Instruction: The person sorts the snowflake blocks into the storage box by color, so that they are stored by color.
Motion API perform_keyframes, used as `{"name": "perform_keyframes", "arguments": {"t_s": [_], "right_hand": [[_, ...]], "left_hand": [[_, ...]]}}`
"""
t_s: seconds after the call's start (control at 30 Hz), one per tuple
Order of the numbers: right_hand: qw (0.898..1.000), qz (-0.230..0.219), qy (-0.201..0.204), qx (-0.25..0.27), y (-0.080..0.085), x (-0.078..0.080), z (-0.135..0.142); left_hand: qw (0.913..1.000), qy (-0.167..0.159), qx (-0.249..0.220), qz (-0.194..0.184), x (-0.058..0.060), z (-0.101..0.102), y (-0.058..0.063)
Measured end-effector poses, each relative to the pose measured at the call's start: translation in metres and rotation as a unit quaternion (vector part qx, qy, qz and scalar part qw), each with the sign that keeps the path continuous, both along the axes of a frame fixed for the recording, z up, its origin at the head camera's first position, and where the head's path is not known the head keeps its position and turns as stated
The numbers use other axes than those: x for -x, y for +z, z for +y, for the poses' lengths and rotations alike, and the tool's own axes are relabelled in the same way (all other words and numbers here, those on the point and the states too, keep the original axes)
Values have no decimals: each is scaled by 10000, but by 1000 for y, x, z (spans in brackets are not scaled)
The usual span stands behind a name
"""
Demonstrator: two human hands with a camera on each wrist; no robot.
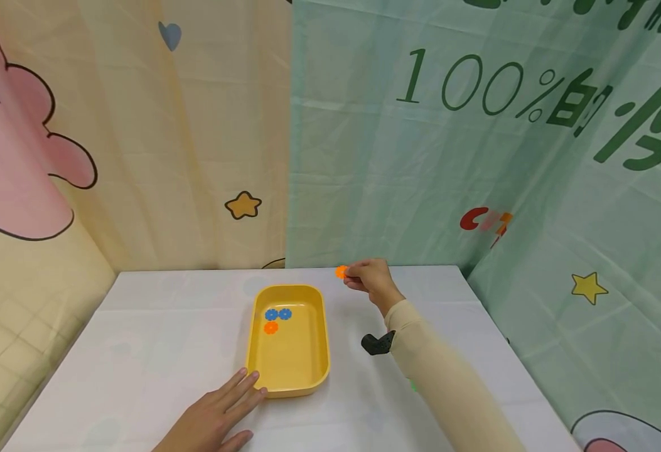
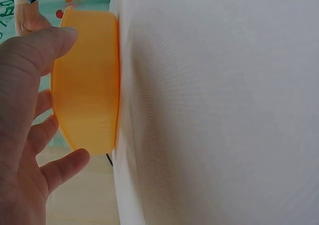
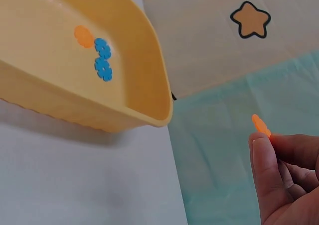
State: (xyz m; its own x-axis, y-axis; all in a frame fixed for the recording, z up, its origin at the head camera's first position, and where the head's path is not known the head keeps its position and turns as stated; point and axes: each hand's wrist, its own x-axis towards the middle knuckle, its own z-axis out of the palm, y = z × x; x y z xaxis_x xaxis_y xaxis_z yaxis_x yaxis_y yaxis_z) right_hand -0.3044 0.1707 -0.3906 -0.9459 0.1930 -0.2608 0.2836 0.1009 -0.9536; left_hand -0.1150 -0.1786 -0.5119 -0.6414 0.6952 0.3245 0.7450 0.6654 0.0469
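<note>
My right hand (image 1: pixel 371 279) pinches a small orange flower-shaped disc (image 1: pixel 341 271) between thumb and fingertips, raised near the far edge of the table. In the right wrist view the same disc (image 3: pixel 260 125) is seen nearly edge-on. A yellow tray (image 1: pixel 287 380) stands to the left of that hand. Inside it, toward the far end, lie two blue flower-shaped discs (image 1: pixel 278 314) and an orange one (image 1: pixel 270 328). My left hand (image 1: pixel 211 411) has its fingers spread at the tray's near left corner. In the left wrist view, the thumb and fingers reach along the tray's rim.
The white-covered table (image 1: pixel 155 351) carries the tray. Right of the tray a black strap-like piece (image 1: pixel 378 344) shows at the right sleeve. A bit of green (image 1: pixel 412 385) peeks out beside the forearm. Printed curtains (image 1: pixel 375 188) hang behind the table and on both sides.
</note>
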Motion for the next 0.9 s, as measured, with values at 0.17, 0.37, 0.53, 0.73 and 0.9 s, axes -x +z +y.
{"name": "perform_keyframes", "arguments": {"t_s": [0.17, 0.37, 0.53, 0.73, 0.9], "right_hand": [[9999, 2, 83, 117, -3, 3, -14], [9995, -62, 206, 245, -8, 6, -33], [9990, -59, 371, 244, -15, 3, -49], [9986, -132, 484, -159, -27, -3, -68], [9975, -361, 496, -337, -34, -10, -84]], "left_hand": [[9999, -8, -50, 145, 0, 0, 0], [9992, 44, 134, -379, -1, 0, 5], [9993, 16, 138, -342, -2, -1, 4], [9999, -31, 92, -99, -1, -1, 1], [9989, 76, 204, -420, -1, -1, 3]]}}
